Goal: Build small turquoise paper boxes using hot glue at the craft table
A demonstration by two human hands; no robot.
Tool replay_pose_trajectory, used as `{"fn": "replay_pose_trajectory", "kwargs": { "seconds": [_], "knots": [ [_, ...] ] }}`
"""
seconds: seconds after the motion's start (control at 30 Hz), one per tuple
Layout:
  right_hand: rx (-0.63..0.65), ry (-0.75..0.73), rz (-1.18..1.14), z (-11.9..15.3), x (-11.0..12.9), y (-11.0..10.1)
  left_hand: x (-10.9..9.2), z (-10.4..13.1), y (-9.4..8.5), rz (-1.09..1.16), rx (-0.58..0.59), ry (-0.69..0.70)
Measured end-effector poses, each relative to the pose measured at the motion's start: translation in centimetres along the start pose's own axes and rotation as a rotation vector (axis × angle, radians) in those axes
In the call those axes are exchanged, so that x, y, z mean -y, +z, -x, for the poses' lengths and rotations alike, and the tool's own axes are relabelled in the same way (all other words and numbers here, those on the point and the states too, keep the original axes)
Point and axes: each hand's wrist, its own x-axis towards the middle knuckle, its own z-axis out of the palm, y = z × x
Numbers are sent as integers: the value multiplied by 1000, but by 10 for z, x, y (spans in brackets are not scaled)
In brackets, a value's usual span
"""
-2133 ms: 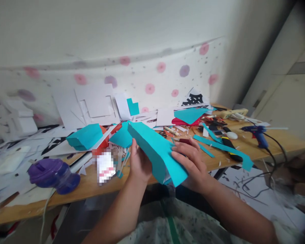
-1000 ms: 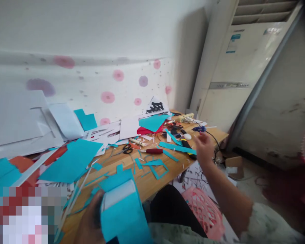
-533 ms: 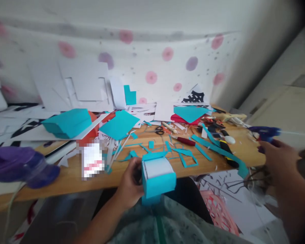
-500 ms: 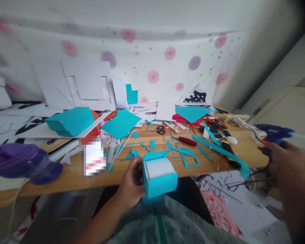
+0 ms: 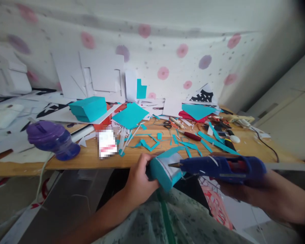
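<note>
Over my lap, my left hand (image 5: 142,178) grips a small turquoise paper box (image 5: 160,172) by its left side. The box is tilted, with a turquoise flap raised along its far edge and a white face showing. My right hand (image 5: 234,189) is wrapped round a blue hot glue gun (image 5: 218,166), which points left. Its metal nozzle is at the white face of the box; whether it touches I cannot tell. The fingers of my right hand are partly hidden under the gun.
Turquoise offcuts, a dark red-handled tool (image 5: 191,136) and scissors (image 5: 167,124) lie on the wooden table (image 5: 91,162). A purple-blue bottle (image 5: 53,140) stands at left, before a larger turquoise box (image 5: 88,109). A power strip (image 5: 237,118) is at right. Below is a pink basket (image 5: 216,203).
My right hand has brought the glue gun leftward from the far right to the small box. My left hand has tilted the box. The view has shifted slightly left.
</note>
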Motion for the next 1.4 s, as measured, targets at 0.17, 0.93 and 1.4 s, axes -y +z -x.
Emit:
{"fn": "replay_pose_trajectory", "kwargs": {
  "seconds": [0.17, 0.93, 1.4],
  "knots": [
    [145, -41, -5, -28, 36, 5, -7, 1, -7, -159, -34, 117],
    [204, -121, 176, -36, 47, 2, -10, 0, -12, -248, -12, 105],
    [123, -64, 149, -23, 36, -1, -13, 0, -14, -97, 16, 37]
  ]
}}
